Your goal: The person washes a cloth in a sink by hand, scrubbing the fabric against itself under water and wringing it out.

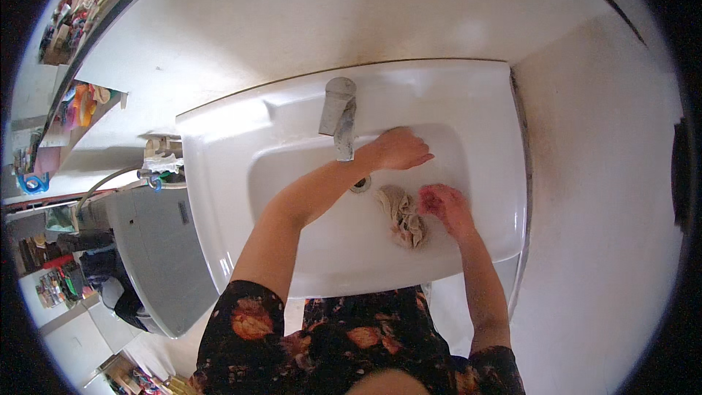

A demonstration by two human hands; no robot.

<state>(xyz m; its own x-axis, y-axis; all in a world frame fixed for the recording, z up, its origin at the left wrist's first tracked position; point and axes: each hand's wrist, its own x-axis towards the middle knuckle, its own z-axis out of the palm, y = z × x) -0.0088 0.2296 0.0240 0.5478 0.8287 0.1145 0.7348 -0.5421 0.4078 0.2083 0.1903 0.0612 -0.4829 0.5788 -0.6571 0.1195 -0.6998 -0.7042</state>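
Hands: left hand (398,148) spread flat in sink (292,168), right hand (444,205) gripping wet rag (402,216).

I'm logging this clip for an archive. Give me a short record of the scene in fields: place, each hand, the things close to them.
place: white washbasin set against a pale wall
left hand: reached across the bowl, flat on its far side, right of the tap
right hand: in the bowl, beside a crumpled beige cloth, apparently touching it
tap: metal; no running water visible
drain: between the forearm and the cloth
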